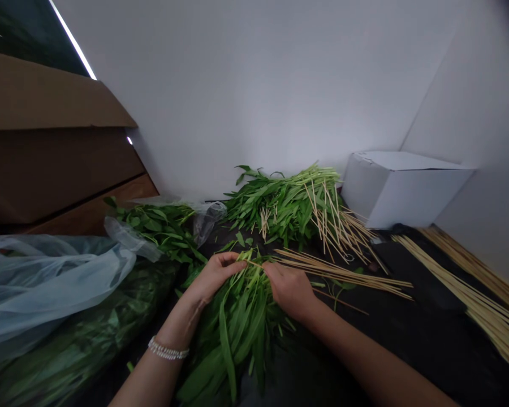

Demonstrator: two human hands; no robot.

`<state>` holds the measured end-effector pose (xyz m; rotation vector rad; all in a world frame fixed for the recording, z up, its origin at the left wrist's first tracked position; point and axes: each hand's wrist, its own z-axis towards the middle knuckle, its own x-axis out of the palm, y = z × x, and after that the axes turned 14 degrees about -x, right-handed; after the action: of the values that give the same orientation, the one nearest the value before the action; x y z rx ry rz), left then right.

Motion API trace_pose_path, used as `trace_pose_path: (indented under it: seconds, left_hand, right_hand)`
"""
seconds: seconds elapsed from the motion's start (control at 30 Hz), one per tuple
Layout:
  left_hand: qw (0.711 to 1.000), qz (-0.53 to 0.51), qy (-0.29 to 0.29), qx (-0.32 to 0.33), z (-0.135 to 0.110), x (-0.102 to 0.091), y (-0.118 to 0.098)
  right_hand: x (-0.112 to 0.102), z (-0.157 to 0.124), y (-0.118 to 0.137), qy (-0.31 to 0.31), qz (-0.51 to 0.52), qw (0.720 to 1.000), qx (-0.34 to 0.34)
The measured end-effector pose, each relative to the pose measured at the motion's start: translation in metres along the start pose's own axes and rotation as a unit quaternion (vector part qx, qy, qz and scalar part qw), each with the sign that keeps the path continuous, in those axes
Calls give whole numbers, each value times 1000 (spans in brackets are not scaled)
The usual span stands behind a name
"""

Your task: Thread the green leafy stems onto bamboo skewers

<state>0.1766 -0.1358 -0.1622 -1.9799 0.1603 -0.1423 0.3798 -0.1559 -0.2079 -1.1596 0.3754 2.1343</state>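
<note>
A bunch of long-leaved greens that looks like water spinach lies before me, its leaves hanging toward me. At its stem end, my left hand is closed in a pinch, thumb against the fingers, on the stems. A thin wooden skewer spans the gap between my hands, across the stems. My right hand is closed around the skewer's right end; its fingertips are partly hidden. Just behind the right hand, loose skewers lie in a fanned bundle.
At the back, more greens are piled with skewers through their stems, beside a white box. Long sticks lie at right. Plastic bags of greens sit at left, with a cardboard box behind them.
</note>
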Motion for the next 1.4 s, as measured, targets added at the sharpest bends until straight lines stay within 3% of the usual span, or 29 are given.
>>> trace_pose_path:
  seconds: [0.3,0.4,0.63,1.07,1.23,1.4]
  left_hand:
    - [993,103,20,47,0,6,-1]
    - [996,73,22,50,0,0,-3]
    - [998,16,-44,31,0,-6,-4]
    - [999,36,27,26,2,-3,-1]
    - [999,-9,0,40,2,-11,-4]
    - [998,-47,-29,0,4,-15,-2]
  right_hand:
    - [-1,1,7,19,1,1000,-10]
    - [0,1,5,22,1,1000,-1]
    - [-1,1,2,20,15,1000,17]
    - [3,-1,3,19,-7,1000,-3]
    - [0,0,1,19,12,1000,14]
    - [-2,0,1,19,23,999,22]
